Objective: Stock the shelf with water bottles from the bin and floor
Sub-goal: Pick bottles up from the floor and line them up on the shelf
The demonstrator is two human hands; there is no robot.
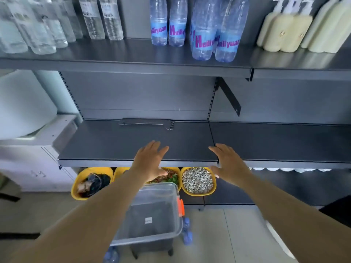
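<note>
Four blue-labelled water bottles (197, 25) stand upright on the upper shelf (133, 59) at the top centre of the frame, their long axes vertical and leaning slightly outward in the wide view. Each is clear, blue-tinted plastic with a pale blue band bearing purple lettering; two sit further back, two nearer the shelf's front edge, close together. Their caps are cut off by the top of the frame.

More of the task's stock lies low in the picture: two small blue bottles (187, 232) stand on the tiled floor just right of the clear plastic bin (152, 215), caps towards the camera, and another blue bottle (112, 255) shows at the bin's lower left, blurred. The bin, with an orange latch (180, 205) on its right wall, rests on a dark stand at bottom centre — it appears to hold nothing but a small white tag.

Both hands reach out over the front edge of the middle shelf (114, 141) at frame centre. The left hand (152, 162) has its fingers straight and spread, holding nothing; the right hand (228, 164) likewise lies flat with relaxed fingers, gripping nothing.

Clear unlabelled bottles (57, 21) fill the upper left, cream-coloured jugs (288, 33) the upper right. Yellow tubs (198, 180) of dried goods sit below the middle shelf — one with pale seeds, one with dark contents
</note>
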